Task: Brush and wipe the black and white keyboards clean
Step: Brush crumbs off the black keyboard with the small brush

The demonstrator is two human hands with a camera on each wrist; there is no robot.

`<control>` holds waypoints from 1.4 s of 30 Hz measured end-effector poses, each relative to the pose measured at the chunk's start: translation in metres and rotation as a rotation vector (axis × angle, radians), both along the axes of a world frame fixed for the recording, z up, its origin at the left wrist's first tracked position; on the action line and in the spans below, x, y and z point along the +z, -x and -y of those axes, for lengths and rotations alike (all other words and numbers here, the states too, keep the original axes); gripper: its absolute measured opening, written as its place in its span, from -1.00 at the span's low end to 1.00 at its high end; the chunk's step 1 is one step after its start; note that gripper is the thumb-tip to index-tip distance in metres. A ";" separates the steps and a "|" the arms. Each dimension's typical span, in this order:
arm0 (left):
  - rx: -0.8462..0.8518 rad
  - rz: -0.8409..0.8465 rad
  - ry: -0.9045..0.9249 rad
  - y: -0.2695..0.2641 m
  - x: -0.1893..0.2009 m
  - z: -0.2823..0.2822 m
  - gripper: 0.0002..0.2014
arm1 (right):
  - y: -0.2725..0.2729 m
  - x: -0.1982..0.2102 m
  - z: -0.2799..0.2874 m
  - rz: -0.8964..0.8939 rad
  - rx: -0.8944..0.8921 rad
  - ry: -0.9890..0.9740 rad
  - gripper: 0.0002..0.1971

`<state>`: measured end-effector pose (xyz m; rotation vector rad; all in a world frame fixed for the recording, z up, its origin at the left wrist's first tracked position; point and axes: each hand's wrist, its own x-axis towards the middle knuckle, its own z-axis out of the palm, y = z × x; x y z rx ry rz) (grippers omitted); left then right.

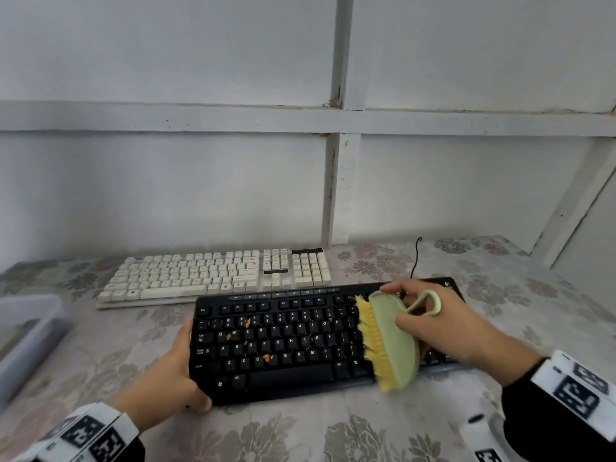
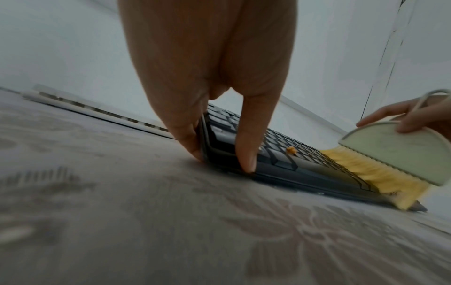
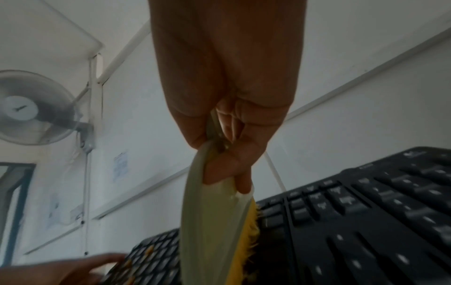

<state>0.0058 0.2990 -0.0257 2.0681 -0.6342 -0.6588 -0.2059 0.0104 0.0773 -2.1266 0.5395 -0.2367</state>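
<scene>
The black keyboard [image 1: 283,341] lies on the table in front of me, with orange crumbs [image 1: 247,323] scattered over its left keys. My left hand [image 1: 170,378] grips its left end, thumb on the front corner [image 2: 245,148]. My right hand [image 1: 433,325] holds a pale green brush [image 1: 393,338] with yellow bristles [image 1: 370,338], which rest on the keys right of centre. The same brush [image 3: 207,221] fills the right wrist view, pinched between fingers and thumb. The white keyboard [image 1: 216,275] lies behind, with small orange bits on its right side.
A clear plastic box [image 1: 26,331] stands at the table's left edge. A black cable [image 1: 415,258] runs from the black keyboard toward the white wall [image 1: 166,195]. A floral cloth [image 1: 300,435] covers the table. A wall fan [image 3: 31,108] hangs high up.
</scene>
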 end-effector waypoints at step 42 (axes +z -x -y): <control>-0.010 -0.021 0.041 0.006 0.007 0.003 0.11 | -0.001 -0.009 -0.011 0.025 0.015 -0.029 -0.60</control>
